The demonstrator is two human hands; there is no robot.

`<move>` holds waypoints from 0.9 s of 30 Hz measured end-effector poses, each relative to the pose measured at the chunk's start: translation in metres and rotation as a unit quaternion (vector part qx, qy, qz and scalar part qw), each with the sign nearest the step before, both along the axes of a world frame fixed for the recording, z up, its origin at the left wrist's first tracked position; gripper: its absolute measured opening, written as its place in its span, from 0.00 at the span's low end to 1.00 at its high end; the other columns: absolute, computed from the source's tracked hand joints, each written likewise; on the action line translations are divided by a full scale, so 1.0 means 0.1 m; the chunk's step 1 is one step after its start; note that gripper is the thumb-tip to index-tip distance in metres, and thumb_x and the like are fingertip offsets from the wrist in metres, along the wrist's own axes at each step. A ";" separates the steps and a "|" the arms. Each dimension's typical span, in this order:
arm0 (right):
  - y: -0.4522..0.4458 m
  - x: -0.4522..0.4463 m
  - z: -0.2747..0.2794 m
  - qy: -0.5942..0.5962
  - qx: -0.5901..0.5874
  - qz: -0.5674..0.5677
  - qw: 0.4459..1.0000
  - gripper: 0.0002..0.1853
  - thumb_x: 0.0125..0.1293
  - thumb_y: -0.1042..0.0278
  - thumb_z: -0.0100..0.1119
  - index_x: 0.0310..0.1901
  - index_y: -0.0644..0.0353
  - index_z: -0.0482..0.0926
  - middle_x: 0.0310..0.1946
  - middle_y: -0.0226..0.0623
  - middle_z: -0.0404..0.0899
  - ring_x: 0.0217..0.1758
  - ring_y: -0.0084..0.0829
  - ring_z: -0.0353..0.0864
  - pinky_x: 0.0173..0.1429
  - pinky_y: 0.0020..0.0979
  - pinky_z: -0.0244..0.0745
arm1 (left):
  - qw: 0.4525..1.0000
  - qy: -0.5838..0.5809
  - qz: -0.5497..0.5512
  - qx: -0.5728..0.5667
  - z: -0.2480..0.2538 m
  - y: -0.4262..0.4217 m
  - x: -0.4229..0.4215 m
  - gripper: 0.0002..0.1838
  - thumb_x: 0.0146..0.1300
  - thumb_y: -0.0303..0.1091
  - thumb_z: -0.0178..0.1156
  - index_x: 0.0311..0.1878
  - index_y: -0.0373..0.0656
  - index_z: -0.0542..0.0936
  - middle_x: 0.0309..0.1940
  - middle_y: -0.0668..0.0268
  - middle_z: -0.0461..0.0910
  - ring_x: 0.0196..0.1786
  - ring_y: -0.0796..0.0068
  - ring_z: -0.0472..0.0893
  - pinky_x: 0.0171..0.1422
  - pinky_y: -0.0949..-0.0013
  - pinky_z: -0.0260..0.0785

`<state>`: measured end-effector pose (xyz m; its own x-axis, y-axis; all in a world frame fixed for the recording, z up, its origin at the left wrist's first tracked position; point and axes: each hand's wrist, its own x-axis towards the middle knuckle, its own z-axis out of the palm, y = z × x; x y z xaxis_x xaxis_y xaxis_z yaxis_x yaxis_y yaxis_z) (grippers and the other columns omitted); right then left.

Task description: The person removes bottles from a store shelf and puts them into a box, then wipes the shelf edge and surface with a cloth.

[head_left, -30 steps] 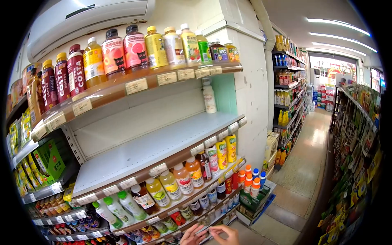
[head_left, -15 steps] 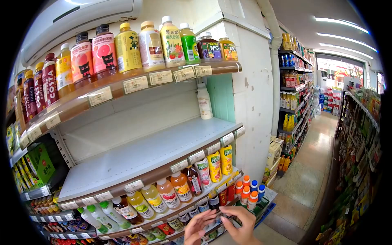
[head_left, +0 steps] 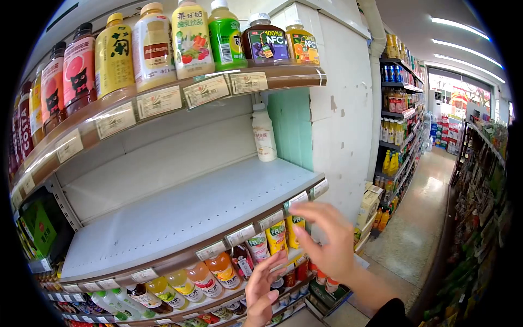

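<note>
My right hand [head_left: 329, 237] is raised in front of the right end of the middle shelf [head_left: 180, 215], nothing in it. Its fingers and thumb are apart, slightly smeared by motion. Lower down, my left hand [head_left: 262, 291] is open and empty, palm turned inward, before the lower row of drinks. A white bottle [head_left: 264, 136] stands upright at the back right corner of the middle shelf. Yellow pouch-shaped bottles [head_left: 277, 237] show just behind my hands, partly covered by the right one.
Above, juice and milk-drink bottles [head_left: 193, 43] line the upper shelf, whose price-tag edge [head_left: 158, 103] juts forward. Orange drink bottles [head_left: 222, 270] fill the row below. A white pillar [head_left: 340, 120] stands at right; beyond it an aisle [head_left: 408, 229] runs between stocked shelves.
My hands have separated: the right rose toward the middle shelf's edge, while the left stayed low. The view has moved closer to the shelves.
</note>
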<state>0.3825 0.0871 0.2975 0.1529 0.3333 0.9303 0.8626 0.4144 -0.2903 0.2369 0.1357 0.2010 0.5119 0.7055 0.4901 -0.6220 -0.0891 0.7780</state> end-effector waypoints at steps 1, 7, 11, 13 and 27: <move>0.11 0.12 0.08 -0.011 -0.017 0.001 1.000 0.13 0.57 0.74 0.64 0.46 0.61 0.80 0.44 0.43 0.82 0.46 0.44 0.81 0.49 0.36 0.77 | 1.000 -0.002 0.003 0.009 0.02 0.03 0.03 0.42 0.46 0.41 0.60 0.67 0.31 0.65 0.64 0.45 0.69 0.66 0.53 0.70 0.69 0.53 0.60; 1.13 0.78 0.64 -0.128 0.002 -0.055 0.990 0.15 0.57 0.73 0.61 0.47 0.62 0.77 0.48 0.43 0.78 0.51 0.45 0.77 0.49 0.40 0.77 | 0.994 0.006 0.053 0.095 0.12 0.12 0.06 0.43 0.59 0.51 0.64 0.71 0.34 0.61 0.69 0.51 0.64 0.70 0.56 0.66 0.72 0.54 0.57; 1.99 1.19 0.94 -0.187 -0.042 -0.127 0.973 0.22 0.53 0.73 0.62 0.51 0.64 0.74 0.53 0.44 0.74 0.53 0.47 0.75 0.49 0.42 0.79 | 0.981 0.024 0.133 0.137 0.01 0.19 0.07 0.44 0.59 0.52 0.64 0.71 0.34 0.61 0.69 0.51 0.64 0.71 0.56 0.66 0.72 0.54 0.57; 2.41 1.36 1.01 -0.194 -0.063 -0.175 0.963 0.26 0.50 0.72 0.63 0.55 0.64 0.72 0.55 0.46 0.73 0.55 0.48 0.75 0.49 0.42 0.80 | 0.980 0.048 0.153 0.121 0.10 0.12 0.10 0.44 0.60 0.52 0.63 0.71 0.34 0.61 0.69 0.51 0.64 0.71 0.56 0.65 0.72 0.55 0.57; 3.41 1.91 1.23 -0.204 -0.172 -0.186 0.946 0.23 0.55 0.62 0.63 0.52 0.65 0.77 0.56 0.51 0.73 0.59 0.47 0.75 0.50 0.43 0.80 | 0.948 0.090 0.271 0.139 0.25 -0.22 0.28 0.45 0.61 0.56 0.62 0.72 0.36 0.61 0.68 0.52 0.66 0.70 0.58 0.66 0.71 0.57 0.58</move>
